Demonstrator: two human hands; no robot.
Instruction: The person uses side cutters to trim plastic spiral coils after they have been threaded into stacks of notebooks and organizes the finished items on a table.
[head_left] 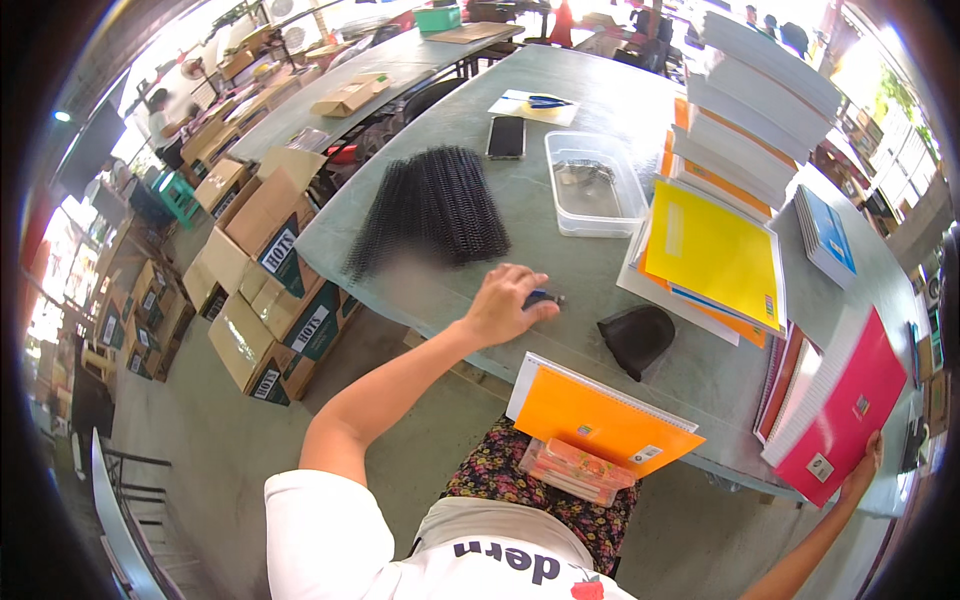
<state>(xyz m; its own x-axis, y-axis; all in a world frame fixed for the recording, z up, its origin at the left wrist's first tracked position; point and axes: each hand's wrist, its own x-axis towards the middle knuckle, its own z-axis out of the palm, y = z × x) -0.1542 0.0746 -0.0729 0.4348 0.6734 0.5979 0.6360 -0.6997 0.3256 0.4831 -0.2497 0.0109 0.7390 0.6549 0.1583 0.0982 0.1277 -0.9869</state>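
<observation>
My left hand [505, 303] is over the table's near edge, its fingers curled round a small dark blue tool [541, 298], mostly hidden. At the far right, my right hand [872, 462] grips the lower right edge of a crimson notebook [845, 410], tilted upright with its punched edge to the left. Brown-red notebooks [780, 385] stand beside it. Close to my body, an orange notebook [605, 412] leans at the table edge above a clear orange-tinted package [575, 468]. Between my hands lies a black rounded pouch-like piece [638, 338].
Many black spiral coils [432, 210] lie at left on the table [600, 80]. Beyond are a phone [506, 138], a clear plastic tub [596, 185] and blue-handled pliers [548, 102] on paper. Yellow-topped notebooks [715, 250], a tall paper stack [750, 120] and cartons [275, 310] flank the area.
</observation>
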